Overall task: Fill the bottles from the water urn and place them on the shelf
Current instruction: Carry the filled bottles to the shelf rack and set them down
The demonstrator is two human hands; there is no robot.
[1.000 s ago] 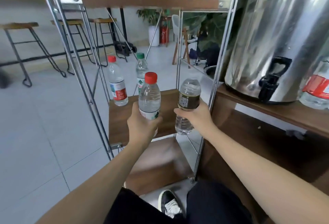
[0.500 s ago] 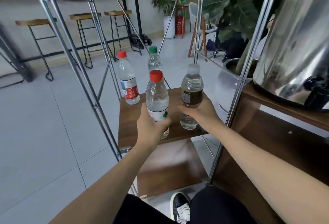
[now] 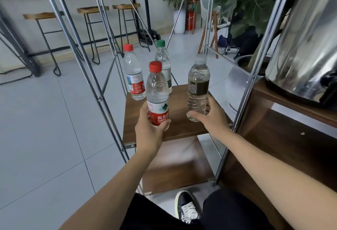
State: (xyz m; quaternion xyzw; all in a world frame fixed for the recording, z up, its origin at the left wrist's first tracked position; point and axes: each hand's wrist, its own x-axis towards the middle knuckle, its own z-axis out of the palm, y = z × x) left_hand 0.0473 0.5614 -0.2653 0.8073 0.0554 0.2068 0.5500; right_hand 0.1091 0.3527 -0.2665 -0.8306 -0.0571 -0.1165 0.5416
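Wooden shelf (image 3: 182, 127), brown board in a chrome tube frame (image 3: 80, 54): slanted posts run along its left edge, an upright post stands at its right front corner, and a further board sits overhead; the front edge faces the person, with bare wood showing between and in front of the two held bottles. Rear of board: red-capped bottle with white label (image 3: 134, 76) at the back left edge, green-capped bottle (image 3: 162, 60) just beside it to the right, both upright. Left hand (image 3: 150, 133): fingers curled round the lower part of a red-capped bottle with red label (image 3: 157, 92), upright, near the front edge; its base is hidden by the hand. Right hand (image 3: 213, 118): thumb and fingers curled round the lower body of a white-capped bottle with dark label (image 3: 198, 87), upright, toward the right edge, well apart from the left-hand bottle. Water urn (image 3: 306, 43), polished steel, on a separate wooden ledge beyond the right post. Below: lower board, grey tiled floor, one dark shoe (image 3: 187, 207).
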